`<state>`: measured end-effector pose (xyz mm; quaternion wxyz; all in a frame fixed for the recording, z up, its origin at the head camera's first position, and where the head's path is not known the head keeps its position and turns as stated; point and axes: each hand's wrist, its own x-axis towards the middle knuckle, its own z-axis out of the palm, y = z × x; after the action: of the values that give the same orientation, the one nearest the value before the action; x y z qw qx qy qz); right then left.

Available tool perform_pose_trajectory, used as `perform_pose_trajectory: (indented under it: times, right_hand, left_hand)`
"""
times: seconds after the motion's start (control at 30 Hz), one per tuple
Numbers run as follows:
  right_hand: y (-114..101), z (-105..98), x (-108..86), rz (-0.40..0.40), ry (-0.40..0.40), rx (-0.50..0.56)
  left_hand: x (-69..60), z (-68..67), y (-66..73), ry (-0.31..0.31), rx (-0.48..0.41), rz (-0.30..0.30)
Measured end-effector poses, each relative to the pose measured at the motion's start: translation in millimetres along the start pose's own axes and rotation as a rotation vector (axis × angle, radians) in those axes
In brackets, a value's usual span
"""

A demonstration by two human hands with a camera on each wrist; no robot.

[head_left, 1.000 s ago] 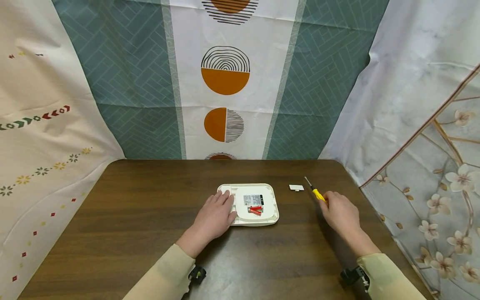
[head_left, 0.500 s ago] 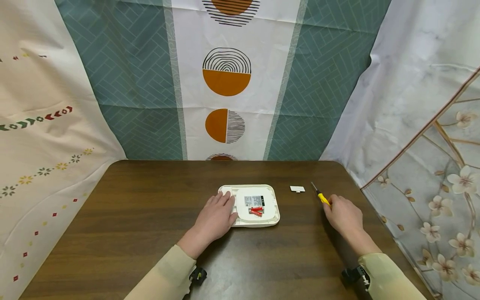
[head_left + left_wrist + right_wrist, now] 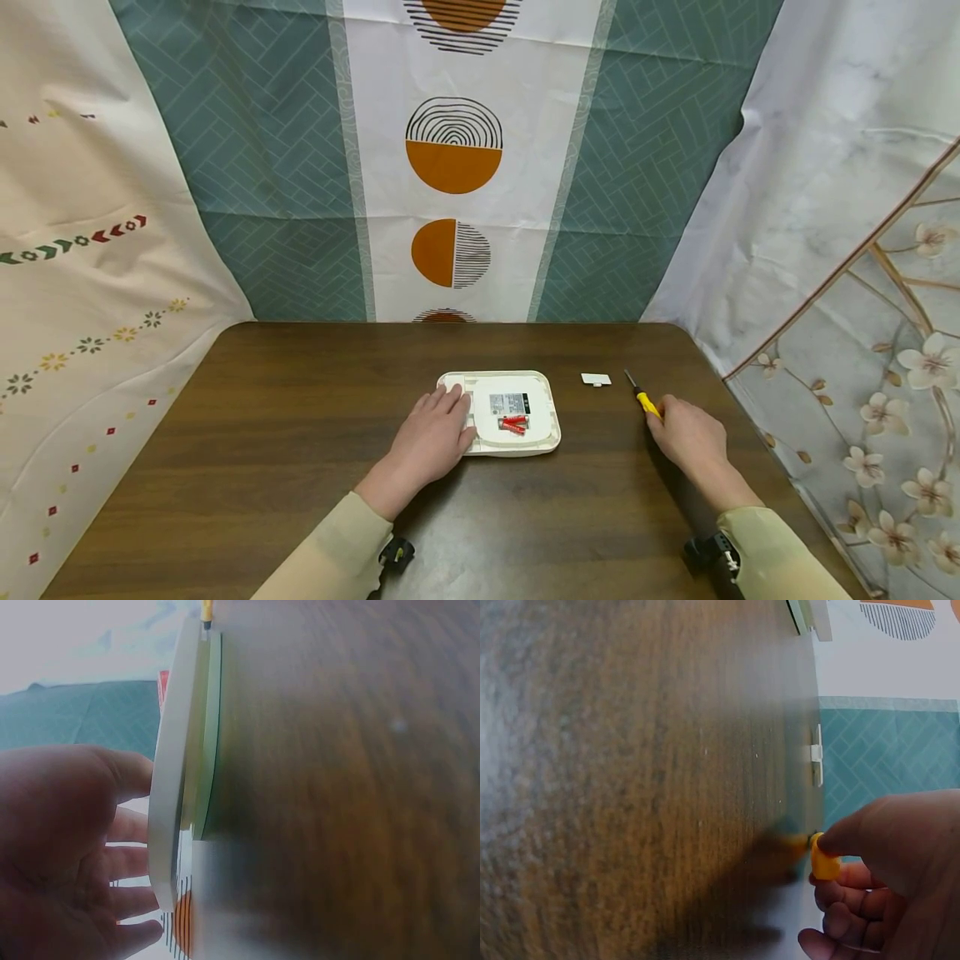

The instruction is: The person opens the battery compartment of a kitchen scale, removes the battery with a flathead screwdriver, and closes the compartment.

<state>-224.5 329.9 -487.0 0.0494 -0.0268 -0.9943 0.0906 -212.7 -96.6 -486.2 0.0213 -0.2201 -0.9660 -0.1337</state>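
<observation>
A white rounded-rectangle device (image 3: 536, 433) lies on the table with its labelled side up. Two red batteries (image 3: 513, 425) show at its middle, below a printed label (image 3: 510, 404). My left hand (image 3: 431, 429) rests on the device's left part, fingers extended over it; the left wrist view has the device's edge (image 3: 169, 780) beside the thumb. Off to the right, my right hand (image 3: 688, 429) pinches a yellow-handled screwdriver (image 3: 647, 403) between thumb and fingers, its shaft pointing away. Whether the screwdriver touches the table cannot be told. A small white cover (image 3: 596, 379) with a tab lies between device and screwdriver.
The brown wooden table (image 3: 262, 467) extends on both sides of the device. Patterned cloth hangs behind it (image 3: 450, 258), with more fabric at left and right. Each wrist carries a black camera mount, such as the left mount (image 3: 397, 552).
My right hand has drawn the screwdriver slightly to the right and back toward me, away from the small white cover. The left hand stays on the device.
</observation>
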Motion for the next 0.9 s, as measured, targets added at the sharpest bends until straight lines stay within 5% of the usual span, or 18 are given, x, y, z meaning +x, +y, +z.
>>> perform_pose_trajectory:
  times: [0.6, 0.9]
  right_hand:
    - [2.0, 0.9, 0.1, 0.014, -0.034, -0.005]
    - [-0.7, -2.6, 0.1, -0.041, 0.056, -0.034]
  left_hand:
    - [1.3, 1.7, -0.5, 0.007, 0.007, 0.000]
    - [1.4, 2.0, -0.8, 0.013, 0.007, 0.001]
